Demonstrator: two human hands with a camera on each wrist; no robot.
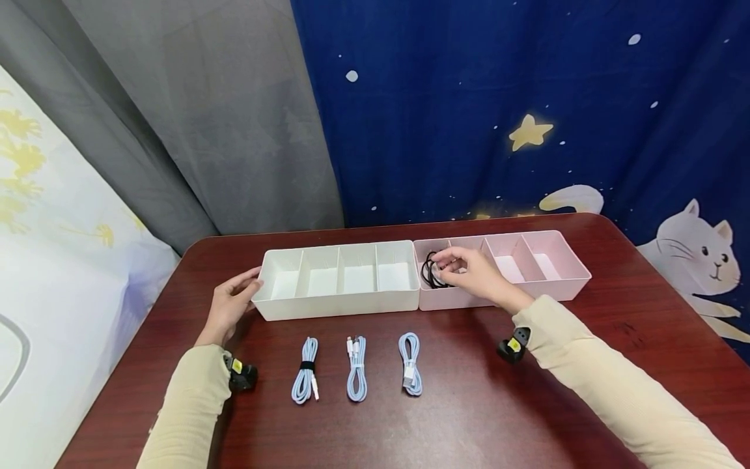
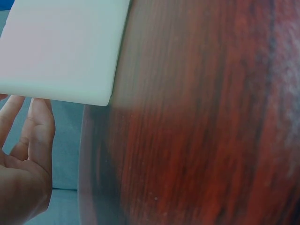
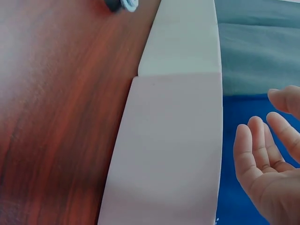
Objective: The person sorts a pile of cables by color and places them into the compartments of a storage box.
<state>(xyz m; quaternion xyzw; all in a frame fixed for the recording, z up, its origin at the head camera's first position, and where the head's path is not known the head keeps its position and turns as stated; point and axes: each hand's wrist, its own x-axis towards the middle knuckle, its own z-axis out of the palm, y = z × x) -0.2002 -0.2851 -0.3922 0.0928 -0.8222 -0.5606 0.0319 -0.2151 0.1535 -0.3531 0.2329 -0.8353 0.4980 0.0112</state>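
Note:
At the left end of a long white divided box point(image 1: 346, 307), my left hand point(image 1: 225, 307) touches the end wall with its fingertips. In the left wrist view, the fingers point(image 2: 41, 136) are extended against that wall. My right hand point(image 1: 477, 277) hovers over a pink divided box point(image 1: 527, 290), beside a coiled black cable point(image 1: 429, 272) in its leftmost compartment. The right wrist view has the thumb point(image 3: 286, 101) apart from the fingers and nothing visible between them. Part of the black cable is hidden behind the right hand.
Three bundled light-blue cables lie in a row before the boxes: a black-strapped one point(image 1: 301, 388), a middle one point(image 1: 356, 381) and a right one point(image 1: 412, 352). The boxes stand end to end on a dark red wooden table point(image 1: 469, 417). Curtains point(image 1: 422, 130) hang behind.

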